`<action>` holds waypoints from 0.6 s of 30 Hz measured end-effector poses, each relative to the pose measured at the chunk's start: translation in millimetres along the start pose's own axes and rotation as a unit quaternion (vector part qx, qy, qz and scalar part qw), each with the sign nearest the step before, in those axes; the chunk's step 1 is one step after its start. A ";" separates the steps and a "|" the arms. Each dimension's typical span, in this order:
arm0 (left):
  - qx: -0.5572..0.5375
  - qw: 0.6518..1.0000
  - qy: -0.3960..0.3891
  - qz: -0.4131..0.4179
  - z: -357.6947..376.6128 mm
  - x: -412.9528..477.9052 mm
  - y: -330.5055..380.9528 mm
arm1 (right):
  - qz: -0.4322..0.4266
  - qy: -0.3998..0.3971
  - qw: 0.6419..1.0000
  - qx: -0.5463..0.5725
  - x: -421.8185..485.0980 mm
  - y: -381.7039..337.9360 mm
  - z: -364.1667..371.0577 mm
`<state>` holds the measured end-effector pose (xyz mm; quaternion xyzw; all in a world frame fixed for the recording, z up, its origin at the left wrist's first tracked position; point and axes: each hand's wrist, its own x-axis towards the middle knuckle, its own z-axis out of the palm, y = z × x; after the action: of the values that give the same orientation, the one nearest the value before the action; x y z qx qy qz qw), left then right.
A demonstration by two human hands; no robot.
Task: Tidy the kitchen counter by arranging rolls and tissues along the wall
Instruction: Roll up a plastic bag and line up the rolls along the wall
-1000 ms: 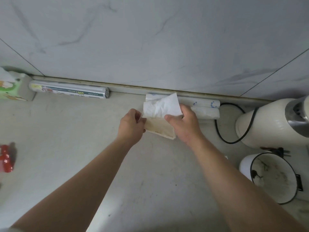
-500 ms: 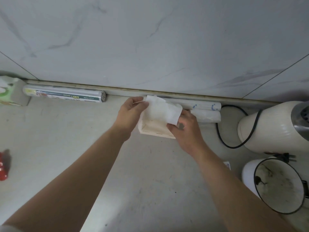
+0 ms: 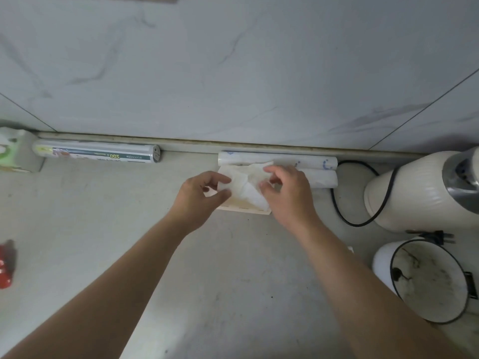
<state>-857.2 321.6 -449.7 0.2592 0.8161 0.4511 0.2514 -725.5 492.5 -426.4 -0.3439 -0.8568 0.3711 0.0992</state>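
A beige tissue pack (image 3: pixel 242 207) lies flat on the counter in front of two white rolls (image 3: pixel 321 161) that rest along the wall. A loose white tissue (image 3: pixel 248 190) sticks out of its top. My left hand (image 3: pixel 202 195) pinches the tissue's left edge. My right hand (image 3: pixel 287 193) presses the tissue down at its right side, fingers curled on it. A long green and white roll (image 3: pixel 98 154) lies against the wall further left, next to a green tissue pack (image 3: pixel 13 154) at the left edge.
A cream kettle (image 3: pixel 412 190) with a black cord (image 3: pixel 344 211) stands at the right by the wall. In front of it sits a white pot (image 3: pixel 430 283) with a dirty inside. A red object (image 3: pixel 6 265) lies at the left edge.
The beige pack has gone from held above the counter to lying flat in front of the white rolls. Both hands now work on the loose tissue on top.
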 end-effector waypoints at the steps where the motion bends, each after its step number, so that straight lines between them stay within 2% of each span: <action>1: 0.020 1.000 -0.006 0.006 0.6 -2.7 -1.5 | -0.012 -0.011 0.999 -0.040 -1.9 1.9 3.4; 4: 0.110 0.993 0.003 0.046 3.6 -7.6 -4.1 | -0.025 -0.015 0.994 -0.110 -10.9 8.7 11.0; 7: 0.168 0.984 -0.017 0.049 5.0 -10.5 -5.1 | -0.019 -0.017 0.993 -0.118 -17.5 11.7 16.4; 12: 0.140 0.988 -0.051 0.051 11.5 -15.9 -7.9 | 0.023 -0.072 0.993 -0.086 -27.8 8.6 26.5; 18: 0.115 0.990 -0.048 0.067 22.8 -15.7 -4.7 | 0.035 -0.037 0.998 -0.035 -27.6 9.0 28.7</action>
<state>-831.9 323.0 -461.7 0.3622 0.8305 0.3569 0.2274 -712.5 462.2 -450.6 -0.3635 -0.8595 0.3567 0.0426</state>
